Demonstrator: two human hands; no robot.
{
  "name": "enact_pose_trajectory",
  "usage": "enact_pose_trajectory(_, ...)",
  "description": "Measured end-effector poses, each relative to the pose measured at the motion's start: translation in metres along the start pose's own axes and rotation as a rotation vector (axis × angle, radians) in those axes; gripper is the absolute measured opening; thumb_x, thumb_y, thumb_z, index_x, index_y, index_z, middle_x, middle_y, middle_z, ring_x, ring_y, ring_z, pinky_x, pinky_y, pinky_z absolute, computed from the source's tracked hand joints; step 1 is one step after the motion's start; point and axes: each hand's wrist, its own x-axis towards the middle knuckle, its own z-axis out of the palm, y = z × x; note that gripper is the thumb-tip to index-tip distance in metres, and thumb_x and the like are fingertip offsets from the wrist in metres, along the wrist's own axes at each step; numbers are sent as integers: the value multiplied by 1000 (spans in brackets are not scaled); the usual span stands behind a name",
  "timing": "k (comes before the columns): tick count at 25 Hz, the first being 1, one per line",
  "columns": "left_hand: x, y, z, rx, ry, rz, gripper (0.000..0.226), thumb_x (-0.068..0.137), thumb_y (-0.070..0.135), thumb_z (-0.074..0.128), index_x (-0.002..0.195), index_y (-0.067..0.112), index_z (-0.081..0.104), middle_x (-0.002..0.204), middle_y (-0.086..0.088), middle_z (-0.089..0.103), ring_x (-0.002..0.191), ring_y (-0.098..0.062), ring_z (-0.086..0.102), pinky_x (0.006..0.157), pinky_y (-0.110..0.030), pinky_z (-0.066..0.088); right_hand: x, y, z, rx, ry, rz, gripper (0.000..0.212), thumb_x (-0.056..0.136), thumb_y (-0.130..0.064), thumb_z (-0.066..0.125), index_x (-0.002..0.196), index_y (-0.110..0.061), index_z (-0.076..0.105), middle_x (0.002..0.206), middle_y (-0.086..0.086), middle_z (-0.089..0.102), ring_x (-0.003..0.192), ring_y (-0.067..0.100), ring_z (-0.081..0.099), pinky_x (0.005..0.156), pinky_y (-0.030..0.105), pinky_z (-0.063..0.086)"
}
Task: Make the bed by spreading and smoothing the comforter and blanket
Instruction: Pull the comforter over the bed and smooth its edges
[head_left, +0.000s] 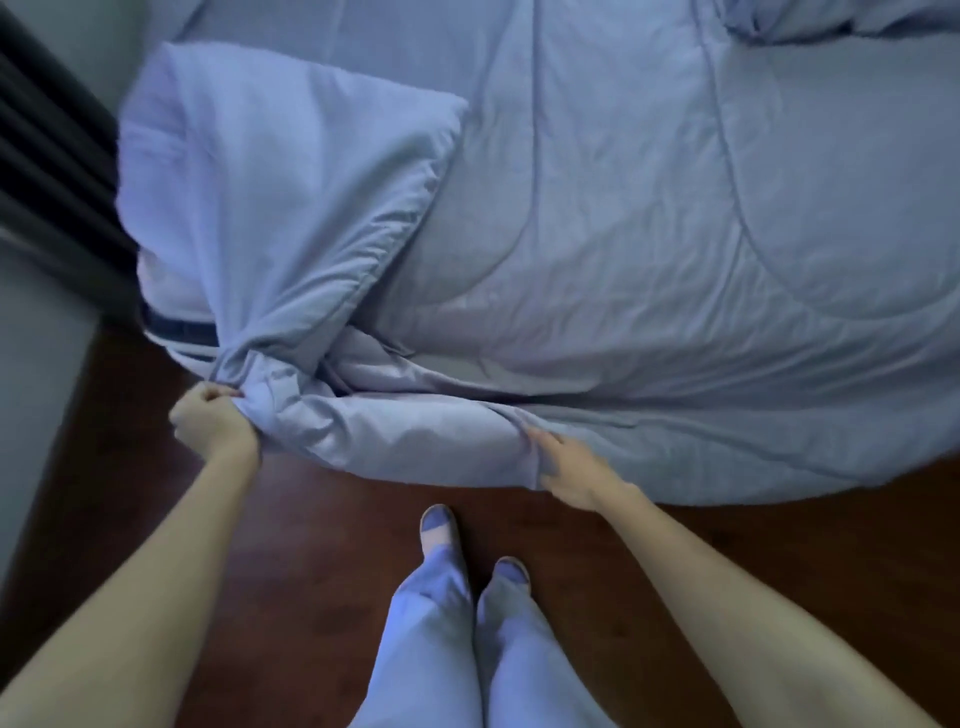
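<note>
1. Comforter (597, 249): pale blue, quilted in long curved seams, lies over most of the bed, from centre out to 3 o'clock. Its near edge hangs over the bedside toward the wooden floor (322, 545) at 6 o'clock.
2. At 10 o'clock one portion of the comforter is folded back on itself in a thick doubled flap (270, 171); not yet spread. A dark striped band (176, 328), apparently the mattress edge or a layer under it, shows just below the flap at 9 o'clock. No separate blanket can be told apart.
3. Left hand (210, 421), at 8 o'clock: fingers closed tight in a fist on a bunched corner of the comforter; cloth gathers into radiating creases at the grip.
4. Right hand (569, 470), at 6 o'clock: fingers loosely extended, lying along the hanging edge. Whether the thumb pinches cloth underneath cannot be told; it reads as a flat press, not a grip.
5. Handling judgement: soft, limp, padded; bulky but likely moderate in weight. No stiffness, so a pull at one point only bunches it. The fabric looks smooth, so a full-fist grip seems safer than fingertips.
6. Where to hold, by judgement: corners and the bound edge, two hands well apart, so tension runs along the hem.
7. Next move probably calls for drawing the gripped corner toward 8 o'clock to unfold the flap, then palm strokes outward.
8. Risk: dragging the rest askew toward the near side.
</note>
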Motion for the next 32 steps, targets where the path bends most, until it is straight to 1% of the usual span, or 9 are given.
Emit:
enact_pose_trajectory(6,-36,-76,-46,238,-25,-33,30,69,-12,43,75,-1,71,88,-24,69,82,-38,60,70,-32,41,44,-55,-33,527,211,92,67,92,-20,56,150,-27,22,140,10,47,115,21,52,91,29,40)
enact_pose_trajectory(11,-24,-90,-28,293,-214,-30,34,68,-10,42,67,11,69,85,-18,68,84,-36,57,73,-33,43,87,-126,-54,1123,216,128,60,97,-25,49,149,-32,21,145,-3,37,131,20,41,98,40,33)
enact_pose_trajectory(15,24,-40,8,335,-365,228,29,84,2,45,108,6,62,116,-21,61,106,-37,55,91,-40,41,120,-171,-50,1327,113,128,55,95,-29,50,142,-41,24,127,-11,47,111,26,56,88,38,40)
enact_pose_trajectory(18,70,44,69,298,-578,600,36,89,6,49,125,2,51,124,-21,55,114,-35,53,96,-35,38,139,-200,-19,1315,168,125,45,88,-19,63,128,-24,43,106,1,63,73,15,61,61,26,48)
enact_pose_trajectory(22,94,149,158,567,-867,992,57,91,28,58,139,4,38,138,-22,47,127,-33,46,103,-33,34,152,-228,10,1266,404,100,36,83,-8,69,118,-10,59,112,7,67,98,18,65,82,30,55)
enact_pose_trajectory(24,79,173,188,665,-1023,1028,88,82,49,63,148,11,19,151,-19,31,137,-33,36,112,-38,30,148,-246,12,1254,452,98,26,85,-9,66,111,-9,62,104,5,68,88,11,62,73,18,51)
enact_pose_trajectory(28,47,154,207,964,-983,1301,111,71,41,74,147,42,-7,158,-21,-7,132,-50,31,107,-49,33,146,-274,19,1059,460,47,16,87,-13,60,75,-21,55,68,-6,57,65,3,49,59,18,39)
enact_pose_trajectory(30,55,151,194,868,-891,1334,90,81,13,58,147,42,6,153,-23,21,113,-50,50,93,-48,45,143,-282,22,1026,415,12,5,86,-20,59,89,-22,61,80,-7,62,79,8,57,69,25,47)
enact_pose_trajectory(32,84,161,171,627,-812,1149,77,81,7,49,146,35,20,124,-25,55,101,-47,58,84,-45,47,143,-282,27,902,385,10,29,81,-30,61,109,-23,61,104,-3,62,100,16,58,85,35,50)
